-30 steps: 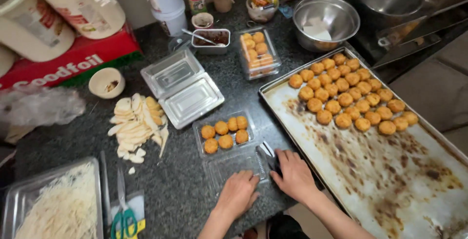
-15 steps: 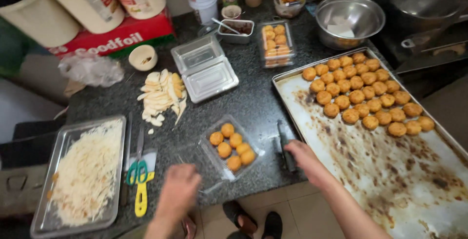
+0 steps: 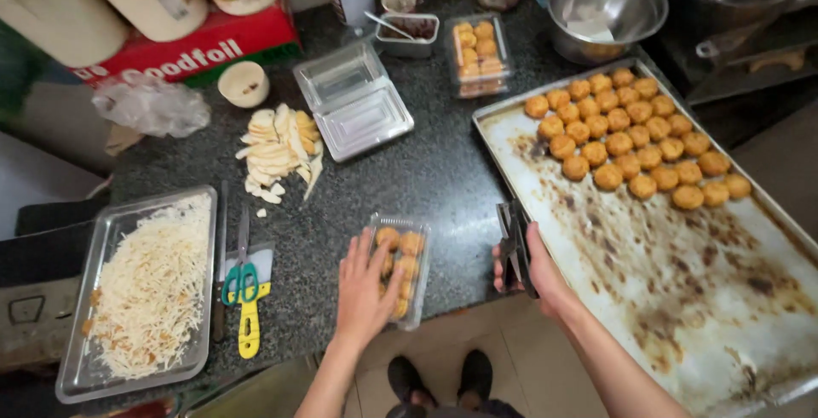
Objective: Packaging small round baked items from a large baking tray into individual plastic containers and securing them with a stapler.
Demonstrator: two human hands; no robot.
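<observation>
On the far left of the dark speckled stone counter sits a metal tray of shredded white strands. Our left hand lies flat, its grip released, on the small clear plastic box of round golden pastries at the counter's near edge; we judge it best to press evenly so the lid seats. Our right hand has its grip clenched on black tongs beside the big stained baking tray. Half a second ago the box lay open and the left hand hung lower left.

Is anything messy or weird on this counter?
The big baking tray juts past the counter edge over the floor, stained with dark burnt patches. The small clear box under the left hand also pokes over the edge. The right hand holds black tongs.
</observation>
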